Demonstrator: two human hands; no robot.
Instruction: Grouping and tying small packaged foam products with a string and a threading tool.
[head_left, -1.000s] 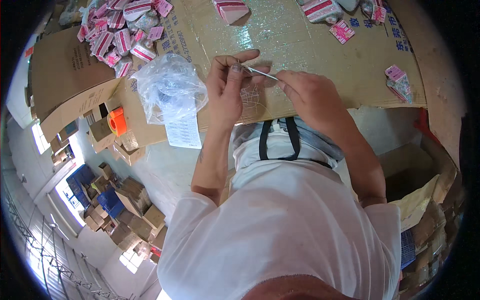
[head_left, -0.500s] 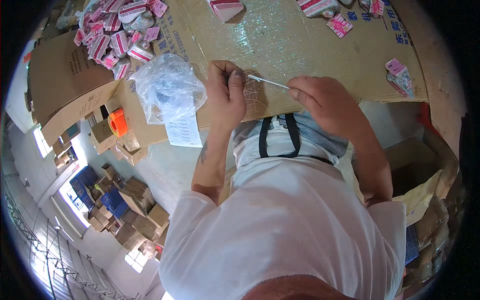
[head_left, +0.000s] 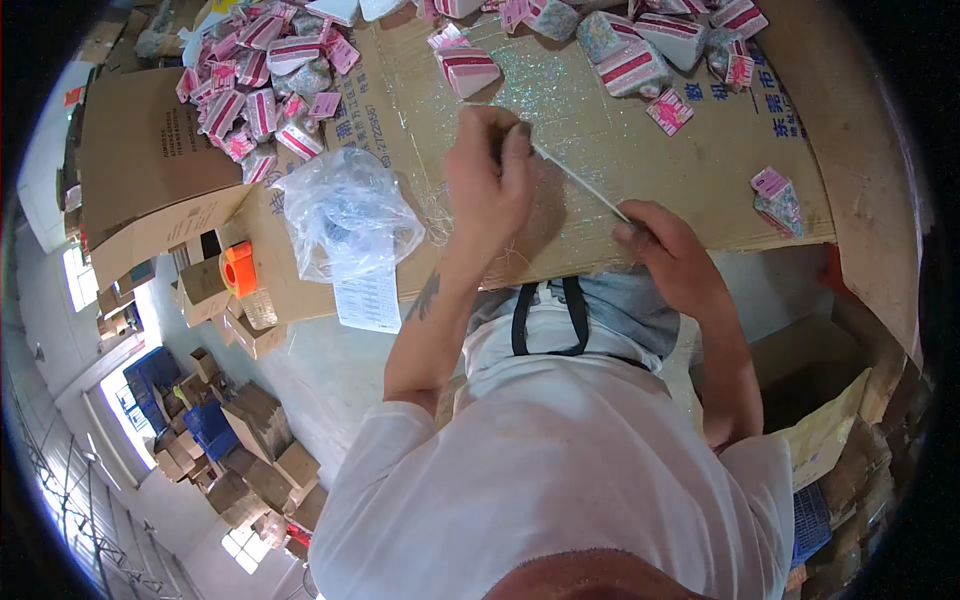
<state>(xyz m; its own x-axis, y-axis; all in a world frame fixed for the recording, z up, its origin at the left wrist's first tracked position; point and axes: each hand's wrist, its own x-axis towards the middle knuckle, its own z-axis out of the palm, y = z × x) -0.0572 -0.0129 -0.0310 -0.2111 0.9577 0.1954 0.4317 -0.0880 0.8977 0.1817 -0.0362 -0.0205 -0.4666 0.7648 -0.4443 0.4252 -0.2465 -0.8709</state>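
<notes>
A thin white cord (head_left: 580, 182) runs straight between my two hands, sloping down to the right above the glittery cardboard. My left hand (head_left: 490, 172) is closed on its upper end; the fingers hide that end. At the other end my right hand (head_left: 672, 255) pinches it between thumb and fingers. Fine loose threads (head_left: 436, 222) lie on the cardboard left of my left wrist. Just beyond my left hand sits a pink-and-white wedge-shaped packet (head_left: 468, 72) with a pink tag.
Cardboard (head_left: 660, 170) covers the tabletop. A clear plastic bag (head_left: 350, 215) with a printed paper (head_left: 368, 300) lies left. Similar packets (head_left: 262, 112) are heaped far left, others (head_left: 635, 65) far right. One tagged packet (head_left: 778, 205) lies right. An orange tape roll (head_left: 239, 268) is beyond the left edge.
Both hands have shifted, the left hand up and right, the right hand lower. The cord between them now slopes more steeply, and more of it shows. The view has tilted, showing more of the far packets.
</notes>
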